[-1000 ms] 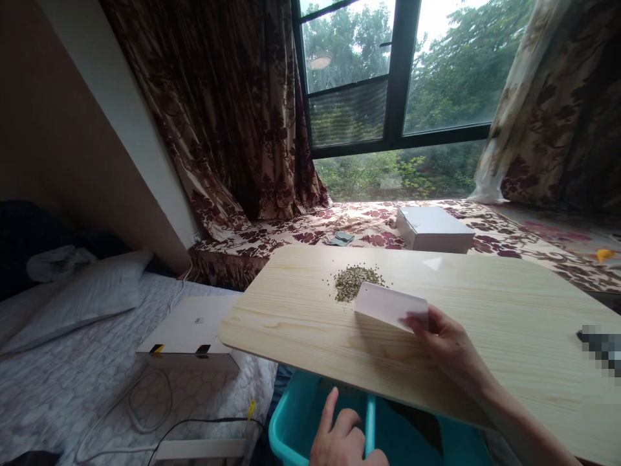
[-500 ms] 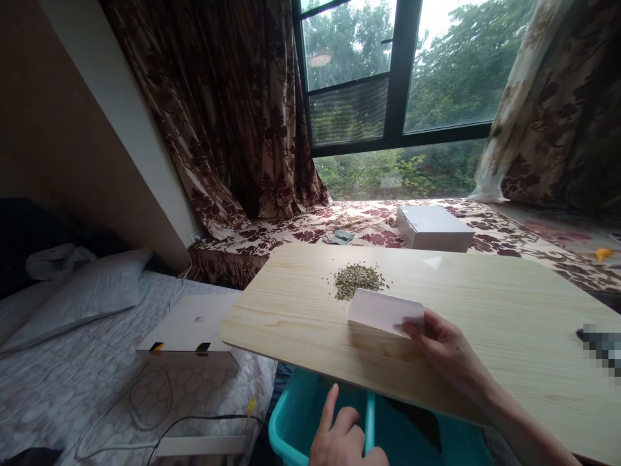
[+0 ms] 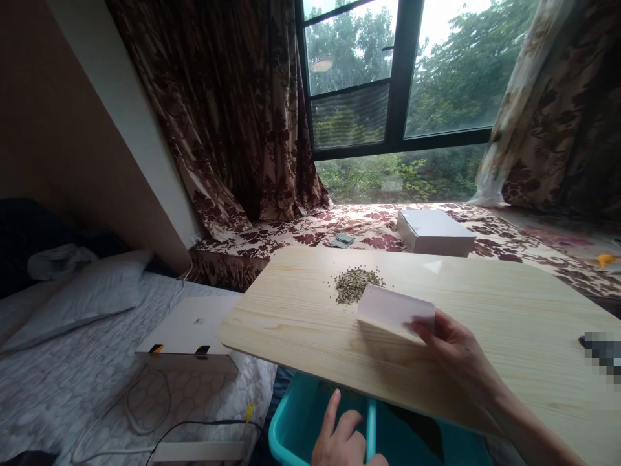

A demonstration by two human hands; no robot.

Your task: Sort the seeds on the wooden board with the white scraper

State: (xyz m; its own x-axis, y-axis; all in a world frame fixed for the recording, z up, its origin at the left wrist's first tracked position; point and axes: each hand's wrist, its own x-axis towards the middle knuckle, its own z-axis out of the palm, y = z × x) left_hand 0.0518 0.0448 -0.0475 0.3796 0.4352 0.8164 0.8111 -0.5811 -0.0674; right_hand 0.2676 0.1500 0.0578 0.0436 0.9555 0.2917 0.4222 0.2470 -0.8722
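Observation:
In my right hand (image 3: 451,340) a white plastic scraper (image 3: 395,309), a flat sheet with rounded corners, is pinched at its right end. It is held tilted above the light wooden tabletop (image 3: 286,304). Just beyond its left end lies a loose heap of small greenish-brown seeds or beans (image 3: 356,283), with stray ones scattered round it. My left hand (image 3: 342,433) is low in the view, over the teal bin (image 3: 279,427) under the table's near edge. Its index finger points forward and the others are half bent; nothing shows in it. The thumb is mostly hidden.
A white box (image 3: 439,232) stands on the floral-covered window ledge beside a small folded grey-green cloth (image 3: 342,240). On the bed at left are another white box (image 3: 189,327), a pillow (image 3: 97,288) and cables. A dark, pixelated object (image 3: 601,353) lies at the table's right.
My right hand and the scraper have moved slightly right, away from the heap. The heap's near right side looks more covered by the scraper's corner. My left hand has hardly moved.

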